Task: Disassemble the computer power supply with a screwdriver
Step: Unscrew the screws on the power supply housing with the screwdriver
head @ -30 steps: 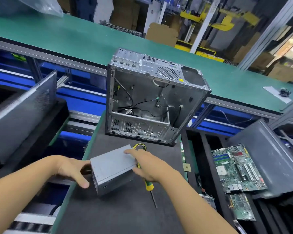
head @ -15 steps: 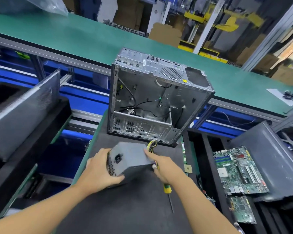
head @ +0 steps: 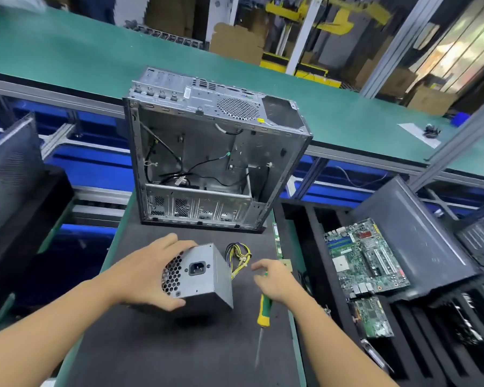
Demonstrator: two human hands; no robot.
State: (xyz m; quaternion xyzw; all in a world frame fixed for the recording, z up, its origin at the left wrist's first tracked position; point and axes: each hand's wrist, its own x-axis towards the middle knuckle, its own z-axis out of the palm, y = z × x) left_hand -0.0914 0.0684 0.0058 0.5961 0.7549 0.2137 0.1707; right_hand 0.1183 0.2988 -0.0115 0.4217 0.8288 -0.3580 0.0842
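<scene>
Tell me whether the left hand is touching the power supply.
Touching. Head view: left hand grips the power supply, fingers over its top, thumb against its lower edge.

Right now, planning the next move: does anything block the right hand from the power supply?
Only the cable bundle from the power supply lies between it and the right hand; the left hand grips the vented side.

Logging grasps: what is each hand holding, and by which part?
Left hand grips the power supply by its vented end. Screwdriver handle runs under the right hand; hold unclear.
</scene>
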